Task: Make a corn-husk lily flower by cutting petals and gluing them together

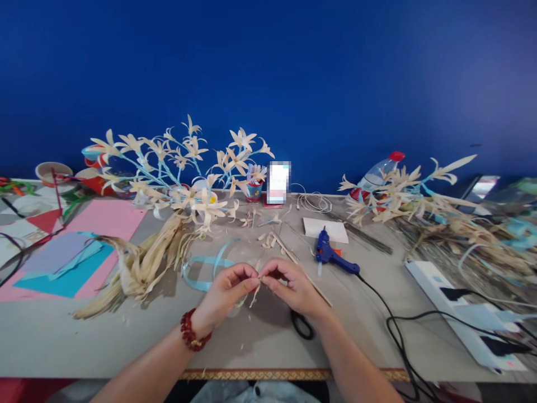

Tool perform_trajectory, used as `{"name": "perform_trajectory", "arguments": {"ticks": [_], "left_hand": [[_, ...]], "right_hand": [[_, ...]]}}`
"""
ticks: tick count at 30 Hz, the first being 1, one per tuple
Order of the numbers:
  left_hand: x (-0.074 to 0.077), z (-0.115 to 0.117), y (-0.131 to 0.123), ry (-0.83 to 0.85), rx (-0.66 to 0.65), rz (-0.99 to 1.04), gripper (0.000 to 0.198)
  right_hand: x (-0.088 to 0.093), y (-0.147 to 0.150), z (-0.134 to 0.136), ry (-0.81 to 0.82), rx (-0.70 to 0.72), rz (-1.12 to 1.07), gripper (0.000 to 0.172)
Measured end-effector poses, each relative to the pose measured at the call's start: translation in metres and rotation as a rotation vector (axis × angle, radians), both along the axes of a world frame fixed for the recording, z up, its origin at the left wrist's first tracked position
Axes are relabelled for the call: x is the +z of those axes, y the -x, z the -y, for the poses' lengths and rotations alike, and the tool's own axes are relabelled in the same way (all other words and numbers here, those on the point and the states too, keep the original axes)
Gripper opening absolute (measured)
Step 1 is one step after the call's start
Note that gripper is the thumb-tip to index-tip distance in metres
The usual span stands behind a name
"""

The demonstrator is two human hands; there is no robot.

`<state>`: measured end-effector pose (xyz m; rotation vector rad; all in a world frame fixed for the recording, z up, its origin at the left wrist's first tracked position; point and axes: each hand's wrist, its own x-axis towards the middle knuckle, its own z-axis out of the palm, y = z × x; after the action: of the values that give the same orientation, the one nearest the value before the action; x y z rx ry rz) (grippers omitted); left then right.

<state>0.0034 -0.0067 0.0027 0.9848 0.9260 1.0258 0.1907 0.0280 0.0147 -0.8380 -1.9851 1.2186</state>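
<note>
My left hand (pixel 232 288) and my right hand (pixel 289 284) meet over the middle of the table, thumbs and forefingers pinched close together. Between them is a thin, pale strip of corn husk (pixel 254 296), its end hanging below the fingertips. How each finger sits on it is partly hidden. Behind my left hand lies a loop of light blue ribbon (pixel 197 274). Black-handled scissors (pixel 302 324) rest under my right wrist, blades covered. Beyond the hands are small cut husk pieces (pixel 266 242).
Pale husk flowers (pixel 195 148) on blue stems stand at the back left. Dry husks (pixel 142 263) and coloured paper (pixel 94 268) lie left. A blue glue gun (pixel 333 254) trails its cord rightward to a white power strip (pixel 444 302). A phone (pixel 277 182) stands against the blue wall.
</note>
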Motion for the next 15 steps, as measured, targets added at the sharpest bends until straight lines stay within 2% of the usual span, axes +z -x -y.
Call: {"name": "perform_trajectory", "arguments": {"ticks": [4,11,15], "left_hand": [[0.0021,0.0012,-0.0007,-0.09,0.037,-0.086,0.022],[0.0028,0.0016,-0.002,-0.568,0.191,-0.533,0.007],[0.0012,0.0037,-0.0016,-0.661,0.236,-0.643,0.008]], "right_hand": [[-0.0013,0.0021,0.0026,-0.078,-0.016,0.065,0.014],[-0.0046,0.0039,0.0032,-0.192,-0.082,0.158,0.013],[-0.0064,0.006,0.0045,-0.189,-0.1,0.149,0.012]]}}
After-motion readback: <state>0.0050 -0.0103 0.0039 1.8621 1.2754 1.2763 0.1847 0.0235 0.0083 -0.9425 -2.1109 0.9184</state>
